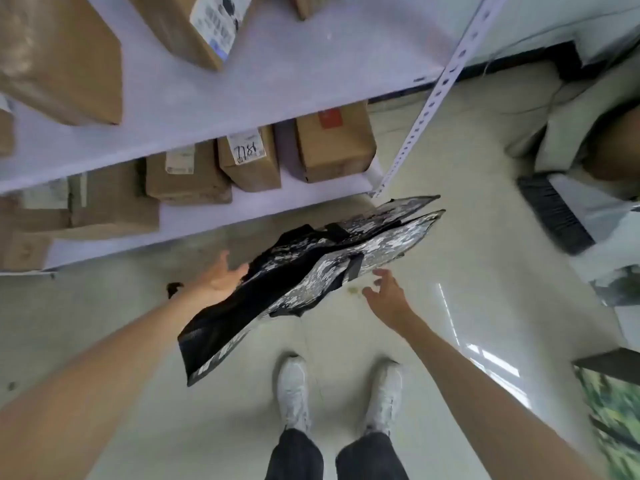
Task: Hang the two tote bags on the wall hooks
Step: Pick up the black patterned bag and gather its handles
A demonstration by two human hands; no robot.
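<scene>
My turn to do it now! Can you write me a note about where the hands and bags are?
Left hand: open, fingers touching the camouflage tote bags from the left.
Right hand: open, just right of the bags, no grip.
The bags hang flat together in the air, above the floor, in front of the shelf of boxes.
Done: nothing hung yet.
Left: hang both bags. No hooks are in view.

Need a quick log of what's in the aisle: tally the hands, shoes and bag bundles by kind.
Hands: 2 (left, right)
Shoes: 2 (white, and)
Bag bundle: 1, camouflage print; cannot tell how many bags are in it
Total: 5
</scene>
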